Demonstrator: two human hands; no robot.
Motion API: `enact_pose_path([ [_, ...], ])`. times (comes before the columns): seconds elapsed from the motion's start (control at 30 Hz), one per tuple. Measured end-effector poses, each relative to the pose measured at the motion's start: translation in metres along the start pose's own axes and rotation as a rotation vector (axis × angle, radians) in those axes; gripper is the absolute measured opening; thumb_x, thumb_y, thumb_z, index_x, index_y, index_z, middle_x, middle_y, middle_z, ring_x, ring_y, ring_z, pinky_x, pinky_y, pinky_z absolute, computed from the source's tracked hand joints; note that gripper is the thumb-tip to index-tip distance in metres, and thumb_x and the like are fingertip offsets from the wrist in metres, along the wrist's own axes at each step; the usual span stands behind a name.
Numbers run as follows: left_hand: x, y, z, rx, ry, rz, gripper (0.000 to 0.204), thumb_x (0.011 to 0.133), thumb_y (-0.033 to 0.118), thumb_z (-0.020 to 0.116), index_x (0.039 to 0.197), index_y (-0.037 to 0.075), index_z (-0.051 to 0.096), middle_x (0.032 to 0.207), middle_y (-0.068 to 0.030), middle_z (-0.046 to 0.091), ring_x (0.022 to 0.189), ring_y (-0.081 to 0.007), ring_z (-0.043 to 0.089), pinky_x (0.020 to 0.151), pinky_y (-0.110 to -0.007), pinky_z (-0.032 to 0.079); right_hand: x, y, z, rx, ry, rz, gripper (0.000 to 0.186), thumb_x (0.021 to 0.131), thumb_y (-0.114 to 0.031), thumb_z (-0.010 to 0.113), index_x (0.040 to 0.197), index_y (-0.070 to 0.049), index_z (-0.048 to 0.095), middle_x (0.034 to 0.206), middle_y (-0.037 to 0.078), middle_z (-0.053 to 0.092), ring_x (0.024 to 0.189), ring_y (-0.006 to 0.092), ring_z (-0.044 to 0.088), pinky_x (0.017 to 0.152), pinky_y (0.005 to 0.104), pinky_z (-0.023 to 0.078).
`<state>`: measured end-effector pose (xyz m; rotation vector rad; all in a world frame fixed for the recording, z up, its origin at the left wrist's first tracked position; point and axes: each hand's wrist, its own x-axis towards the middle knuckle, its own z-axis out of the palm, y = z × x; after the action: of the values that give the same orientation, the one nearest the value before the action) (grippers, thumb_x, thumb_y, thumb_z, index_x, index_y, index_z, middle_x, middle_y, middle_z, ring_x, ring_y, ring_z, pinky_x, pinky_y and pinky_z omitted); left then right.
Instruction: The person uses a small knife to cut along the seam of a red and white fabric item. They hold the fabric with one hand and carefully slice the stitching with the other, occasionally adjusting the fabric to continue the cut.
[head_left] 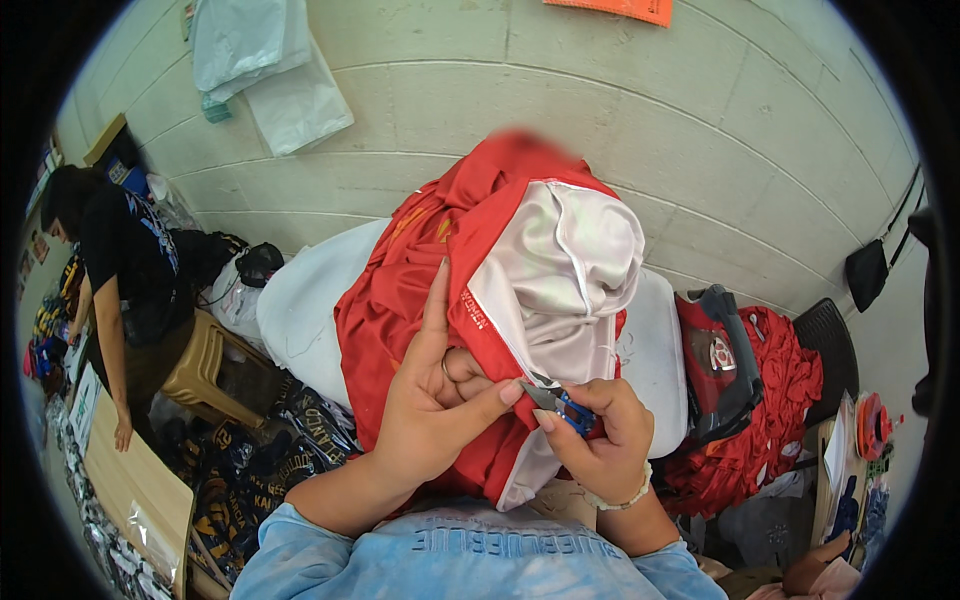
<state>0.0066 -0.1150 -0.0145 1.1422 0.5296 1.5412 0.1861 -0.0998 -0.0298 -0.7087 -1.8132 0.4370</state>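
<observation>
A shiny red garment with a white inner side (400,310) is heaped over a white padded board (310,290) in front of me. My left hand (425,415) is closed on the red edge of the garment, thumb and fingers pinching it, with the index finger stretched along the cloth. My right hand (615,430) grips small thread snips with blue handles (574,412). Their pointed metal blades lie against the garment's edge, right beside my left thumb tip. Part of the garment is hidden under my hands.
Right of the board stands a red and grey appliance like an iron (715,355), near piled red cloth (775,370). Another person (135,260) leans over a wooden table (135,475) at left, beside a tan plastic stool (205,365). Dark printed garments (290,440) lie below. A block wall (420,110) rises behind.
</observation>
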Motion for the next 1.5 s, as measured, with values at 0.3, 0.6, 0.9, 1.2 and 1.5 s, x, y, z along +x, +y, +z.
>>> enact_pose_path([
  [0.3,0.0,0.001,0.002,0.025,-0.008,-0.019,0.094,0.086,-0.013,0.053,0.149,0.011,-0.012,0.122,-0.0143,0.055,0.108,-0.0146,0.057,0.095,-0.028,0.044,0.002,-0.002,-0.005,0.018,-0.058,0.069,0.028,0.076,-0.009,0.077,0.092,0.001,0.057,0.073,0.005,0.061,0.061,0.0076,0.054,0.055,0.0211,0.042],
  [0.6,0.007,-0.006,0.002,-0.039,0.047,-0.095,0.094,0.086,-0.01,0.057,0.149,0.01,-0.01,0.135,-0.0156,0.045,0.113,-0.0139,0.055,0.092,-0.027,0.046,-0.005,0.01,-0.006,0.371,-0.25,0.414,0.021,0.079,-0.007,0.072,0.092,-0.001,0.057,0.071,0.0,0.055,0.062,0.0049,0.046,0.056,0.0204,0.037],
  [0.9,0.018,0.0,-0.007,0.091,0.14,0.004,0.089,0.088,-0.008,0.056,0.15,0.01,-0.006,0.111,-0.0112,0.062,0.091,-0.0071,0.06,0.076,-0.019,0.047,-0.006,0.013,-0.016,0.305,-0.2,0.241,0.035,0.078,-0.009,0.074,0.103,0.0,0.052,0.072,0.003,0.056,0.063,0.0065,0.048,0.056,0.0214,0.039],
  [1.2,0.019,0.001,0.0,0.081,0.101,0.001,0.08,0.088,-0.007,0.055,0.15,0.008,0.006,0.118,-0.0127,0.058,0.092,-0.01,0.06,0.077,-0.023,0.048,-0.005,0.004,-0.001,0.298,-0.179,0.329,0.035,0.075,-0.005,0.074,0.105,0.0,0.056,0.07,0.004,0.057,0.061,0.0086,0.052,0.056,0.0223,0.042],
  [1.5,0.091,0.018,-0.013,1.702,0.041,0.66,0.041,0.077,0.006,0.058,0.118,0.001,0.055,0.094,-0.0165,0.057,0.08,-0.0342,0.057,0.072,-0.043,0.049,0.002,0.0,0.008,0.073,-0.307,0.116,0.024,0.068,-0.002,0.07,0.091,-0.004,0.062,0.073,0.008,0.061,0.062,0.0216,0.06,0.057,0.0296,0.047],
])
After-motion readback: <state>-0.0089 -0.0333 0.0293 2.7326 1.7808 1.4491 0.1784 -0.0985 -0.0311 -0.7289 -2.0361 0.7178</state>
